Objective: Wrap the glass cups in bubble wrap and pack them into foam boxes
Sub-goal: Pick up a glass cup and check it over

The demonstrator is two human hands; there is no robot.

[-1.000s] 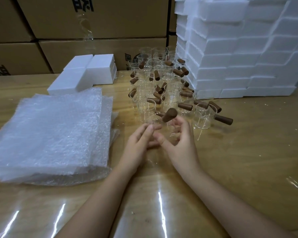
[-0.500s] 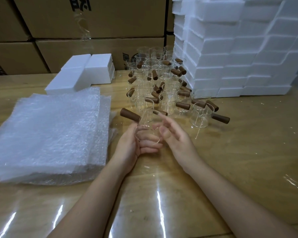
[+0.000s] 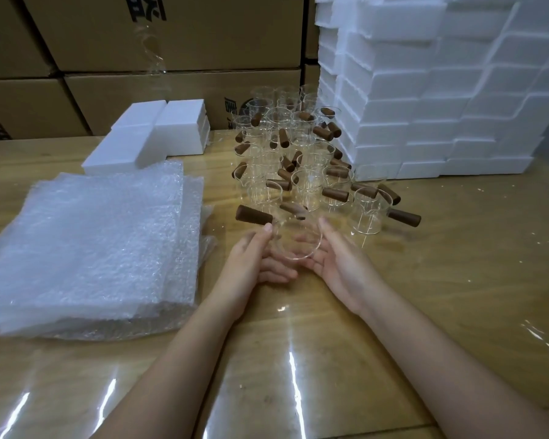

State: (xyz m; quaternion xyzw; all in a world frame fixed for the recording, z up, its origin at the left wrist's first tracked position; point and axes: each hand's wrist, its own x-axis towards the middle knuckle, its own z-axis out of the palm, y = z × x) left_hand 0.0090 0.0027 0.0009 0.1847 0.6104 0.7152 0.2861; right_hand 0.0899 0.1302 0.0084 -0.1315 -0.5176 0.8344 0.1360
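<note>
Both hands hold one glass cup (image 3: 297,240): left hand (image 3: 253,262) curls its fingers beneath, right hand (image 3: 341,266) wraps the opposite side.

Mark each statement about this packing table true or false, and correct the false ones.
1. The left hand and right hand hold one glass cup together. True.
2. That cup's brown handle points to the person's right. False: it points left.
3. The bubble wrap pile lies left of the hands. True.
4. The held cup is already wrapped. False: it is bare.
5. The tall foam box stack stands on the left. False: it stands on the right, beside the other cups.
</note>
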